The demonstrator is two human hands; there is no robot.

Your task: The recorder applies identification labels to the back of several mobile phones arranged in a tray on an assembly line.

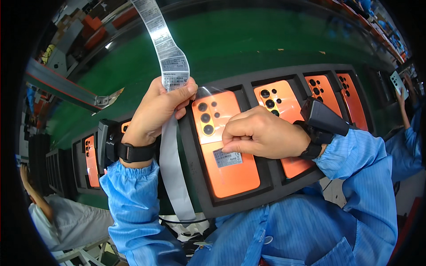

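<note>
Gripping w/ thumb & fingers clamped, the L hand [162,104] has the label strip [164,42] by the upper L corner of the black tray [239,202]; above this hand the strip goes up & away, below it the grey part hangs down beside the tray. The R hand [268,133] is over the orange phone [235,177], which lies back side up in the tray's leftmost compartment. Its thumb & index fingertips are together at the upper edge of the small label [229,158], on the phone's lower half; if they pinch this edge or only press it, I can't tell. Three more orange phones [330,91] lie in compartments to the R; R hand & wrist cover part of the nearest.
</note>
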